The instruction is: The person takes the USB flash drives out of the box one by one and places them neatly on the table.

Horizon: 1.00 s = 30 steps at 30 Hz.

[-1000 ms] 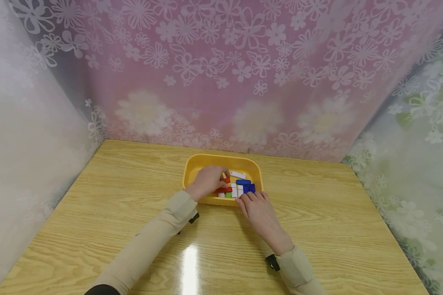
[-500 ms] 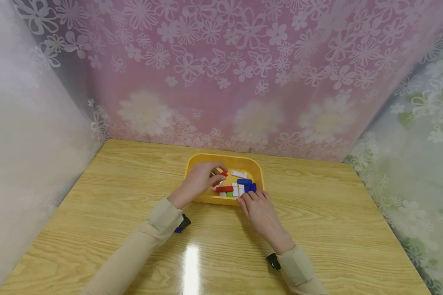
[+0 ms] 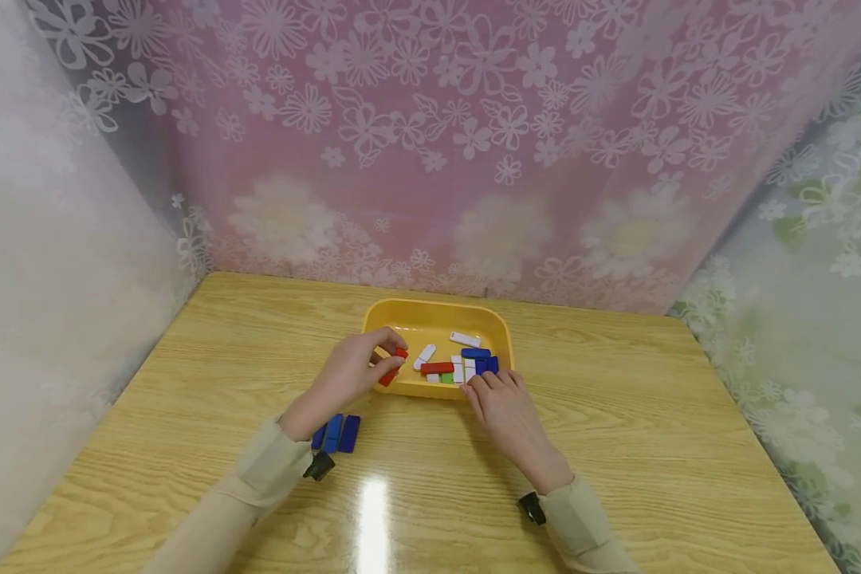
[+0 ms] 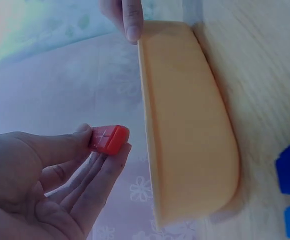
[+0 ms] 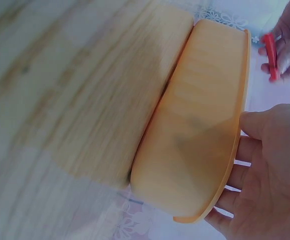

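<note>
My left hand (image 3: 347, 367) pinches a small red stick (image 4: 111, 140) between thumb and fingers. It is a flat bar with a seam near one end, like a capped USB stick. The hand is over the front left rim of a yellow plastic bin (image 3: 430, 306). At the bin's front right rim, my right hand (image 3: 508, 418) grips the edge, thumb against the wall (image 5: 194, 115). Inside lie another red stick (image 3: 438, 367), a tilted white stick (image 3: 425, 356), a white stick (image 3: 465, 340) at the back and a blue stick (image 3: 475, 353), among several others.
Several blue sticks (image 3: 349, 434) lie side by side on the wooden table (image 3: 617, 414), left of centre and partly behind the left sleeve (image 3: 265, 462). A pink flowered curtain (image 3: 430, 159) hangs behind the table, with pale curtains at both sides.
My left hand has drawn back leftward out of the bin with the red stick, uncovering the tilted white stick and the blue sticks on the table. The right hand stays at the rim.
</note>
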Tool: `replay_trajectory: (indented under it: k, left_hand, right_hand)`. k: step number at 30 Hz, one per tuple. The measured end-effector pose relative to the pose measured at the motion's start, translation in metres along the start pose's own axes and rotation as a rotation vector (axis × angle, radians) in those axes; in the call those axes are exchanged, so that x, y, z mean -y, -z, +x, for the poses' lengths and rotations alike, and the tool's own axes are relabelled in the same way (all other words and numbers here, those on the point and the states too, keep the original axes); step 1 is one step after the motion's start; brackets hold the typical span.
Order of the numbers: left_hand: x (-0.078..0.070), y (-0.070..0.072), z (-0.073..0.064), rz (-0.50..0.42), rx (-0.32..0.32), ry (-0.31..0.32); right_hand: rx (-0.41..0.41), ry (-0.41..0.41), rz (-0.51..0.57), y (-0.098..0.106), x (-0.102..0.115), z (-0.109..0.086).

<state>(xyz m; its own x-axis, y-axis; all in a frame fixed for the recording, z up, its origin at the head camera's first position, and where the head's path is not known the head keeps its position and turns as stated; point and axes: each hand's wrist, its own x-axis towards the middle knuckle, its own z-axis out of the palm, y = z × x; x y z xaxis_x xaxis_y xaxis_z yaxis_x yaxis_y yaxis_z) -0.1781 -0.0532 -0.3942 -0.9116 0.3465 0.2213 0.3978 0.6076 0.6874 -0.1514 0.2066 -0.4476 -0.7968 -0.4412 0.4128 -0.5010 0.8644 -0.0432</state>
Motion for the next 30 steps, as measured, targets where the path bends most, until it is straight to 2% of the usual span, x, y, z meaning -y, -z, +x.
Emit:
replay_trajectory:
  k: [7, 14, 17, 21, 26, 30]
  left_hand:
    - [0.011, 0.001, -0.023, 0.012, 0.032, 0.005]
    - [0.025, -0.009, -0.041, -0.008, 0.099, -0.007]
    - [0.031, -0.015, -0.044, -0.005, 0.135, 0.009]
    - [0.034, -0.023, -0.045, 0.006, 0.174, 0.067]
    - [0.032, -0.028, -0.043, 0.043, 0.166, 0.130]
    - [0.031, -0.029, -0.041, 0.103, 0.144, 0.128]
  right_hand:
    - [0.021, -0.026, 0.002, 0.001, -0.001, 0.000]
    - [-0.002, -0.010, 0.000, 0.000, -0.001, 0.000]
    - [-0.006, -0.007, -0.002, 0.000, -0.001, 0.000]
    - [-0.002, -0.009, 0.001, 0.000, -0.001, 0.000]
    - [0.003, -0.009, 0.000, 0.000, -0.001, 0.001]
    - [0.006, -0.011, -0.002, -0.001, 0.000, 0.001]
